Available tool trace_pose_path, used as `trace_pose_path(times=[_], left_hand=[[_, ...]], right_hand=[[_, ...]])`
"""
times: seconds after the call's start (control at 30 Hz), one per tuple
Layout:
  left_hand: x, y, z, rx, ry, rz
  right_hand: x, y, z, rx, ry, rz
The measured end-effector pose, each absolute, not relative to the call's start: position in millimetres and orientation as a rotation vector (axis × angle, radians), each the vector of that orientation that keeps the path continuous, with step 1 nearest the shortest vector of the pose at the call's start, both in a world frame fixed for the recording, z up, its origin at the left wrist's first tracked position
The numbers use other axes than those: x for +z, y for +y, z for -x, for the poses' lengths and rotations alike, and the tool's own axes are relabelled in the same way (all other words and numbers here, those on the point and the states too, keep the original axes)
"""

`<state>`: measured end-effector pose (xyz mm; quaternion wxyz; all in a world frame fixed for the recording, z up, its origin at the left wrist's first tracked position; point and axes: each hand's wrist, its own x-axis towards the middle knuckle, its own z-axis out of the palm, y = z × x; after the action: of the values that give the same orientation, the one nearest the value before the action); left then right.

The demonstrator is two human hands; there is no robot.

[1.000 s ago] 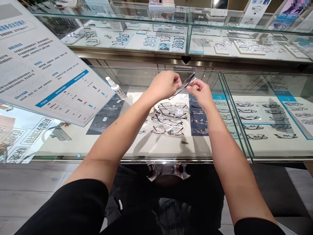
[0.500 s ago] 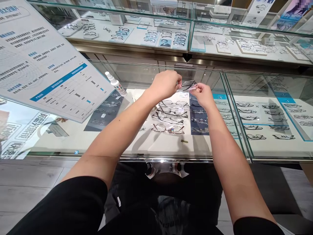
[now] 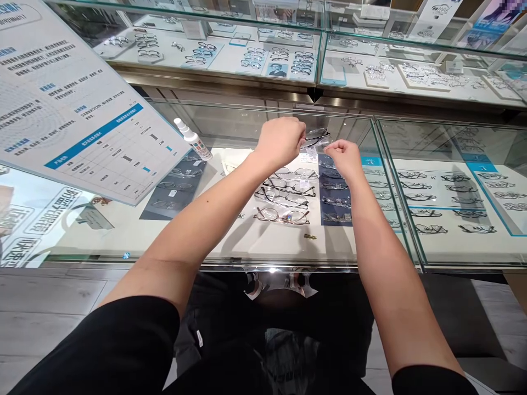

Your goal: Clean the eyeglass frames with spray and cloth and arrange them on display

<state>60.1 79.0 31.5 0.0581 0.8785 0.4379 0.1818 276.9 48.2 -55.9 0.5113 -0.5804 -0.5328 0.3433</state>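
Above the glass counter, my left hand is closed on a pair of dark-framed eyeglasses; part of the frame is hidden behind its fingers. Just right of that frame, my right hand has thumb and fingers pinched together, a small gap from the eyeglasses. Whether anything small is in that pinch cannot be made out. Below my hands lie several folded and open spectacles, among them a brown-rimmed pair nearest me. A small gold-coloured piece rests in front of them.
A white spray bottle stands left of my left arm, beside a large printed sheet that covers the left side. Dark display mats with frames lie on the left. More spectacles fill the right glass case and the shelves behind.
My right hand has come away from the eyeglasses, its fingers now pinched beside them. My left hand keeps hold of the frame, which has risen slightly.
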Motion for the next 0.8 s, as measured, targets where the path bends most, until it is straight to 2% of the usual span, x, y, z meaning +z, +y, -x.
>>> trace_pose_path(times=[0.27,0.8], left_hand=[[37.4,76.2,-60.9,0.644,1.337,-2.495],[40.2,82.9,-57.0,0.706,1.351,-2.415]], right_hand=[[-24.9,32.5,-254.7,1.082,-1.273,1.221],[-32.4,36.7,-263.0,0.843,-1.314,1.220]])
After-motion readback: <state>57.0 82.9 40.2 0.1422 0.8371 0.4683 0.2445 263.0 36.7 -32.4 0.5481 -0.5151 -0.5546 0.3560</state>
